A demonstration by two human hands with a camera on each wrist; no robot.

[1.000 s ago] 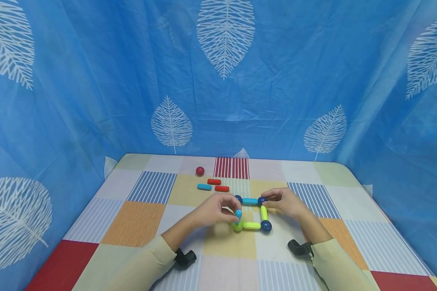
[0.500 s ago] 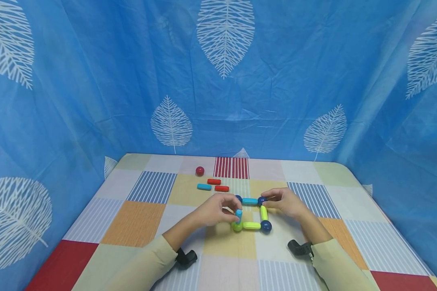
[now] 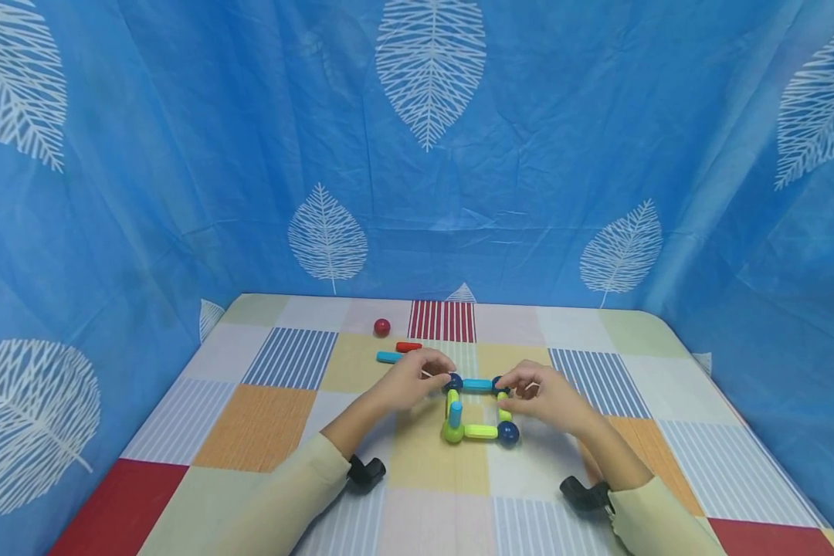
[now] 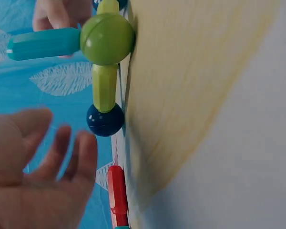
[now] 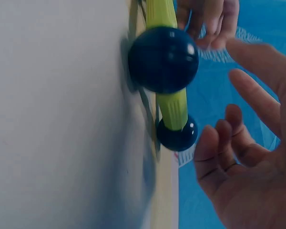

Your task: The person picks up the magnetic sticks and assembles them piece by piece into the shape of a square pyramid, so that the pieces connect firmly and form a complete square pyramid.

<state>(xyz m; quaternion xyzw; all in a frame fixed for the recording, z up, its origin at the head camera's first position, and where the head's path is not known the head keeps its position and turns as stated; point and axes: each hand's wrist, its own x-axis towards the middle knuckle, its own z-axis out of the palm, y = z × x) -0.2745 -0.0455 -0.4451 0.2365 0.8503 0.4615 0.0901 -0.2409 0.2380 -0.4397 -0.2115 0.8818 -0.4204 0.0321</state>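
A square of magnetic rods and balls lies on the table. Its front-left corner is a green ball (image 3: pixel 453 432), from which a light-blue rod (image 3: pixel 455 415) stands upright. Dark blue balls form the other corners, among them the front-right ball (image 3: pixel 508 433). Yellow-green rods such as the front rod (image 3: pixel 481 432) make three sides; a light-blue rod (image 3: pixel 477 384) makes the back one. My left hand (image 3: pixel 417 382), fingers loosely bent and holding nothing, is beside the back-left ball (image 4: pixel 105 119). Close to the back-right ball (image 5: pixel 177 132), my right hand (image 3: pixel 545 398) has its fingers spread and holds nothing.
Beyond my left hand lie a red rod (image 3: pixel 408 347) and a light-blue rod (image 3: pixel 388 357). A red ball (image 3: pixel 382 327) sits farther back. A patchwork cloth (image 3: pixel 445 510) covers the table, and a blue leaf-print curtain (image 3: pixel 528 193) surrounds its back and sides.
My left hand has let go of the upright light-blue rod and moved away toward the back-left ball, covering one red rod. My right hand has eased slightly off the back-right ball.
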